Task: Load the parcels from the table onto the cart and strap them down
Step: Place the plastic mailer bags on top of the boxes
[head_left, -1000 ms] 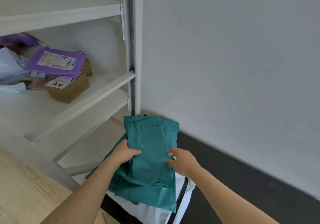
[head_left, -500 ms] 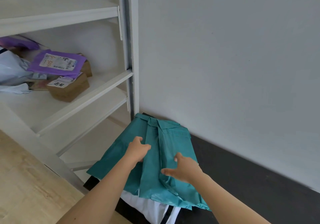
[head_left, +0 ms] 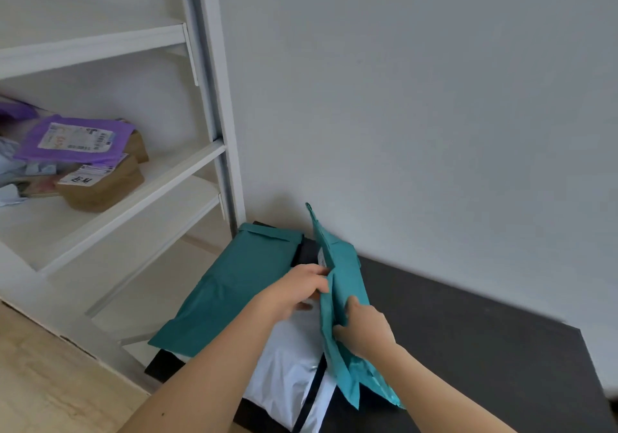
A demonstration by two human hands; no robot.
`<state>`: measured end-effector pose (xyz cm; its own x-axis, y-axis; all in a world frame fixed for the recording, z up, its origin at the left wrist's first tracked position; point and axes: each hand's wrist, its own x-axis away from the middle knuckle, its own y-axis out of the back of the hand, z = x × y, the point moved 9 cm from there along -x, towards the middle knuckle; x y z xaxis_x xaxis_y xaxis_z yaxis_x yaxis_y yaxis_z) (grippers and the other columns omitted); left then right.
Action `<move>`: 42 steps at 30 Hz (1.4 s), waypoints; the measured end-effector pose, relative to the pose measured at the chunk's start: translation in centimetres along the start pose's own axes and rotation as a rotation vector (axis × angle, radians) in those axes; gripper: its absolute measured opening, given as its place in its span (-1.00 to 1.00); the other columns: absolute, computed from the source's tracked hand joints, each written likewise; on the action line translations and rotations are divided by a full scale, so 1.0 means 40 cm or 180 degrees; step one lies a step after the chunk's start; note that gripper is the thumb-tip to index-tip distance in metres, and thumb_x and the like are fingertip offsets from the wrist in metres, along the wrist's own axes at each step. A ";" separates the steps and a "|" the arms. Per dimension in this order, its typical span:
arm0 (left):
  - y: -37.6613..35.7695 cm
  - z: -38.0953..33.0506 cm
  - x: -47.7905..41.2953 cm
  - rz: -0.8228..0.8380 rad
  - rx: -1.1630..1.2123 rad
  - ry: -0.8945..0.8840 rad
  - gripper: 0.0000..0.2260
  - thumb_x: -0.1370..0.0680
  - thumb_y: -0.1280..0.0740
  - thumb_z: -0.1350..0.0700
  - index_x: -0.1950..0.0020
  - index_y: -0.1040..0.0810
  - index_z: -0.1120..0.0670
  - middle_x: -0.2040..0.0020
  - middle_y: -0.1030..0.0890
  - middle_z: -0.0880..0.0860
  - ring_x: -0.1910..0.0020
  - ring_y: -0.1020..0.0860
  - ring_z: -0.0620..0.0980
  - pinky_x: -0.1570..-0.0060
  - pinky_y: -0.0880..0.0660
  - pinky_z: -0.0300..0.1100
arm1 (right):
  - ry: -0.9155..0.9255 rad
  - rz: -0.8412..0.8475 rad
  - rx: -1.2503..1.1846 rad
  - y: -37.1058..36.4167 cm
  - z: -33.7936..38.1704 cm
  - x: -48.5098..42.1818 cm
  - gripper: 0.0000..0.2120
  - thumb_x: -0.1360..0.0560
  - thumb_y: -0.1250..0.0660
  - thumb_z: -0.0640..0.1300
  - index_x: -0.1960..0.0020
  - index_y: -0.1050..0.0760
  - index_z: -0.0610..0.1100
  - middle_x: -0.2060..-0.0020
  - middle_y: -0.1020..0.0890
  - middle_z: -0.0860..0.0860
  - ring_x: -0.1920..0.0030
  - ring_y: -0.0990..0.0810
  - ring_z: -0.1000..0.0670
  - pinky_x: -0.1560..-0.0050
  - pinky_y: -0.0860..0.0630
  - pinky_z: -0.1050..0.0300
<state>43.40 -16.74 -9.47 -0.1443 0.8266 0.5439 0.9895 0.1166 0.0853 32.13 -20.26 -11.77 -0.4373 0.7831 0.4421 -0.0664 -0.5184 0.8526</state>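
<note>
Tipped up on its long edge since half a second ago, one teal plastic mailer bag [head_left: 337,265] now stands nearly upright where it lay overlapping its twin, and both hands have shifted onto it. Nearest the camera, two bare forearms reach in from the lower edge. The right hand [head_left: 364,329] clamps the bag's lower half, thumb pressed on the near face and the other fingers wrapped behind it. The left hand [head_left: 297,290] grips the bag's left edge with curled fingers, just above. Beneath both hands lies a white plastic mailer bag with a black stripe [head_left: 284,375]. A second teal plastic mailer bag [head_left: 234,285] lies flat to the left, partly over the white one. All three sit on or over a black flat surface [head_left: 468,332] that runs along a pale grey wall [head_left: 418,98]. Farther left stands a white metal shelving unit [head_left: 219,98]; on its shelf a purple mailer bag with a white label [head_left: 75,140] rests atop brown paper parcels [head_left: 103,188]. Light wooden floor [head_left: 40,385] shows at lower left.
</note>
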 end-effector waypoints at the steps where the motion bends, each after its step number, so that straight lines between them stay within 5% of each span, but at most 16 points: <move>1: -0.019 -0.015 -0.002 0.0006 0.0005 -0.0021 -0.76 -0.43 -0.17 0.30 0.15 -0.57 0.04 0.20 -0.54 0.03 0.21 -0.45 -0.01 0.05 -0.39 -0.11 | -0.0056 -0.0062 -0.0143 0.010 -0.019 0.004 -0.80 -0.51 -0.20 -0.05 -0.01 -0.26 -0.13 0.19 -0.45 -0.03 0.13 -0.48 -0.12 0.18 -0.42 0.09; 7: -0.143 -0.090 -0.040 0.0186 -0.0439 -0.0236 -0.71 -0.45 -0.19 0.26 -0.06 -0.60 0.03 0.15 -0.53 0.02 0.19 -0.46 -0.05 0.11 -0.32 -0.15 | -0.0656 -0.0627 -0.1501 0.115 -0.208 0.032 -0.83 -0.52 -0.19 -0.14 -0.11 -0.35 -0.11 0.22 -0.51 0.02 0.30 -0.45 0.06 0.41 -0.31 0.22; 11: -0.269 -0.102 -0.059 0.0558 -0.0775 -0.0290 -0.76 -0.49 -0.20 0.25 0.08 -0.55 -0.06 0.11 -0.57 -0.01 0.19 -0.49 -0.10 0.15 -0.30 -0.17 | -0.1146 -0.0693 -0.1953 0.119 -0.368 0.079 -0.77 -0.51 -0.17 -0.20 -0.16 -0.42 -0.12 0.19 -0.52 0.02 0.20 -0.51 0.01 0.27 -0.45 0.17; 14: -0.349 -0.074 -0.088 0.0673 -0.0908 -0.0226 -0.90 -0.52 -0.22 0.18 0.05 -0.42 -0.02 0.08 -0.48 0.02 0.14 -0.47 -0.10 0.19 -0.25 -0.18 | -0.1506 -0.0712 -0.2087 0.086 -0.473 0.124 -0.67 -0.51 -0.17 -0.19 -0.27 -0.42 -0.12 -0.02 -0.57 -0.04 0.12 -0.52 -0.01 0.16 -0.46 0.16; 18: -0.343 -0.016 -0.166 0.0064 -0.1172 -0.0243 -0.70 -0.51 -0.29 0.15 -0.24 -0.47 0.09 -0.16 -0.49 0.05 -0.08 -0.51 0.01 0.04 -0.46 -0.19 | -0.1923 -0.0551 -0.2661 0.010 -0.575 0.155 -0.64 -0.51 -0.20 -0.23 -0.30 -0.40 -0.15 0.18 -0.59 -0.10 0.35 -0.49 -0.01 0.30 -0.47 0.14; 21: -0.287 0.061 -0.205 -0.0416 -0.1120 0.0191 -0.53 -0.49 -0.32 0.15 -0.39 -0.33 0.14 -0.30 -0.40 0.16 -0.20 -0.46 0.10 -0.12 -0.41 -0.17 | -0.1960 -0.0512 -0.2444 -0.012 -0.611 0.158 -0.64 -0.51 -0.22 -0.17 -0.31 -0.42 -0.13 0.05 -0.62 -0.08 0.16 -0.58 -0.03 0.05 -0.59 0.09; 23: -0.270 0.094 -0.223 -0.0515 -0.0971 0.0311 -0.55 -0.46 -0.33 0.19 -0.33 -0.35 0.21 -0.20 -0.48 0.17 -0.08 -0.50 0.09 -0.05 -0.47 -0.11 | -0.1980 -0.0438 -0.2377 -0.030 -0.621 0.155 -0.64 -0.52 -0.21 -0.18 -0.31 -0.41 -0.13 0.03 -0.61 -0.07 0.13 -0.62 -0.06 -0.06 -0.60 0.02; 26: -0.251 0.106 -0.236 -0.0763 -0.1103 0.0278 -0.57 -0.42 -0.36 0.18 -0.26 -0.36 0.19 -0.15 -0.52 0.15 -0.04 -0.52 0.11 0.04 -0.47 -0.09 | -0.2073 -0.0310 -0.2650 -0.067 -0.628 0.143 -0.62 -0.53 -0.20 -0.21 -0.34 -0.39 -0.13 0.14 -0.60 -0.05 0.24 -0.65 -0.04 0.07 -0.63 0.07; 31: -0.246 0.114 -0.265 -0.0781 -0.1134 0.0244 -0.42 -0.29 -0.50 0.09 -0.24 -0.38 0.16 -0.14 -0.50 0.13 -0.02 -0.53 0.08 0.08 -0.50 -0.09 | -0.2019 -0.0457 -0.2405 -0.056 -0.617 0.105 -0.66 -0.48 -0.32 0.12 -0.13 -0.53 -0.07 0.13 -0.63 0.05 0.17 -0.59 0.03 0.25 -0.50 0.18; 34: -0.229 0.127 -0.284 -0.0844 -0.1112 0.0203 -0.44 -0.18 -0.46 0.04 -0.14 -0.46 0.15 -0.07 -0.56 0.12 0.06 -0.58 0.06 0.08 -0.55 -0.06 | -0.2010 -0.0228 -0.2103 -0.064 -0.604 0.075 -0.84 -0.48 -0.30 -0.15 -0.04 -0.56 -0.15 0.32 -0.56 0.01 0.34 -0.52 0.01 0.29 -0.52 0.13; 36: -0.232 0.116 -0.279 -0.0861 -0.1092 0.0127 -0.59 -0.28 -0.46 0.12 -0.08 -0.48 0.16 0.01 -0.58 0.09 0.11 -0.57 0.03 0.17 -0.50 -0.12 | -0.2100 -0.0128 -0.2030 -0.075 -0.603 0.066 -0.76 -0.48 -0.19 -0.30 -0.10 -0.51 -0.15 0.38 -0.56 -0.01 0.43 -0.55 0.02 0.33 -0.55 0.12; 39: -0.257 0.089 -0.279 -0.0746 -0.0854 0.0081 -0.85 -0.39 -0.33 0.28 0.04 -0.52 0.20 0.15 -0.58 0.09 0.23 -0.52 0.01 0.23 -0.42 -0.15 | -0.2284 -0.0297 -0.2595 -0.075 -0.618 0.079 -0.74 -0.50 -0.07 -0.34 -0.09 -0.45 -0.20 0.37 -0.62 -0.06 0.39 -0.66 -0.08 0.23 -0.59 0.09; 42: -0.298 0.061 -0.284 -0.0519 -0.0365 0.0126 -0.89 -0.40 -0.23 0.32 0.13 -0.51 0.22 0.20 -0.53 0.14 0.25 -0.46 0.04 0.21 -0.38 -0.14 | -0.2477 -0.0680 -0.3098 -0.052 -0.656 0.126 -0.83 -0.50 -0.09 -0.32 0.05 -0.45 -0.20 0.34 -0.62 -0.09 0.34 -0.68 -0.13 0.12 -0.64 0.04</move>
<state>33.25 -26.19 -18.71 -0.3049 0.7794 0.5473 0.9461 0.1817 0.2682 6.52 -24.24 -18.64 0.2836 0.7052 0.6499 -0.8458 -0.1355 0.5160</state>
